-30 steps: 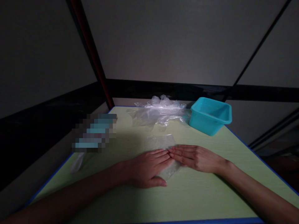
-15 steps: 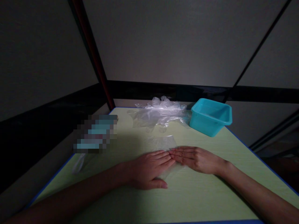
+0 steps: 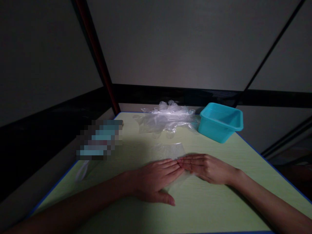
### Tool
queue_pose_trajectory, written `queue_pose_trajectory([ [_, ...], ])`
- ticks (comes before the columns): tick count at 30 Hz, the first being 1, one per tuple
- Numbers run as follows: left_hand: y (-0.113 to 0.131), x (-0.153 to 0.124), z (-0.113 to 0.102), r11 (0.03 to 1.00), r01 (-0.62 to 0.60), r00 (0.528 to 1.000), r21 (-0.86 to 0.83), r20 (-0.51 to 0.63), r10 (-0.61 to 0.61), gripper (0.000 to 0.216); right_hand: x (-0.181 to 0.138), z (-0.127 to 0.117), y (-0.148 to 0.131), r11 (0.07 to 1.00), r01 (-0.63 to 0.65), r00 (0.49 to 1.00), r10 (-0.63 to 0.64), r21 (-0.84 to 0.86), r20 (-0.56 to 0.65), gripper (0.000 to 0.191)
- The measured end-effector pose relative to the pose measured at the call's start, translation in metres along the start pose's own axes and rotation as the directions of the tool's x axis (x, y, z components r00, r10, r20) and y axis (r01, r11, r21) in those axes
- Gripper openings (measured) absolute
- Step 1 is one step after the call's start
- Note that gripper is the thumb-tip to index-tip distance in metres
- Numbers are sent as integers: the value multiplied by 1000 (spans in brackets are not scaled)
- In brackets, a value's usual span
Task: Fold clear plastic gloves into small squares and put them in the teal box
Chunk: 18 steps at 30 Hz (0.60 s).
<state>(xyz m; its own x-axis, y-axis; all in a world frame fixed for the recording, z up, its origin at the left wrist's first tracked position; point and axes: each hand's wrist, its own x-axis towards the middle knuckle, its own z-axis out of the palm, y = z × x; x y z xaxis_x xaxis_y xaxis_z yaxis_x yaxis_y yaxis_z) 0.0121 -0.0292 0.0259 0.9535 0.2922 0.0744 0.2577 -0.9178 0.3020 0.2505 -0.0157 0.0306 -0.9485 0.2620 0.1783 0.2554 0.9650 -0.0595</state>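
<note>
A thin, clear plastic piece (image 3: 172, 149) lies flat on the table in the middle, its shape mostly hidden under my hands. My left hand (image 3: 157, 180) rests palm down on it, fingers stretched to the right and thumb apart. From the other side, my right hand (image 3: 202, 165) lies with its fingers straight and close together, their tips touching those of my left hand over the plastic. The thumb of my right hand is hidden. Beyond the hands is a crumpled pile of clear plastic gloves (image 3: 168, 118), with rounded finger ends showing.
A turquoise plastic basket (image 3: 214, 130) stands at the back right corner of the pale green table (image 3: 207, 208). At the left edge is a blurred-out item (image 3: 102, 139) with a whitish strap (image 3: 83, 170) below it. Dark-trimmed walls close in behind and to the left.
My left thumb has swung slightly down, farther from the fingers. Both hands stay nearly in place over the plastic. The basket and the pile have not moved on the table.
</note>
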Motion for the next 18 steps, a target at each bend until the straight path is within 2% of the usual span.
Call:
queue_pose_trajectory([
  [8, 4, 0, -5, 997, -4, 1000, -73, 1, 4, 74, 0, -1, 0, 996, -25, 1000, 25, 89, 3, 37],
  [14, 10, 1, -12, 989, 33, 998, -146, 60, -25, 72, 0, -6, -5, 969, -107, 994, 109, 224, 3, 37],
  [18, 13, 0, -16, 978, 42, 997, -205, 65, -30, 68, 0, -6, -5, 951, -96, 995, 100, 292, 2, 39],
])
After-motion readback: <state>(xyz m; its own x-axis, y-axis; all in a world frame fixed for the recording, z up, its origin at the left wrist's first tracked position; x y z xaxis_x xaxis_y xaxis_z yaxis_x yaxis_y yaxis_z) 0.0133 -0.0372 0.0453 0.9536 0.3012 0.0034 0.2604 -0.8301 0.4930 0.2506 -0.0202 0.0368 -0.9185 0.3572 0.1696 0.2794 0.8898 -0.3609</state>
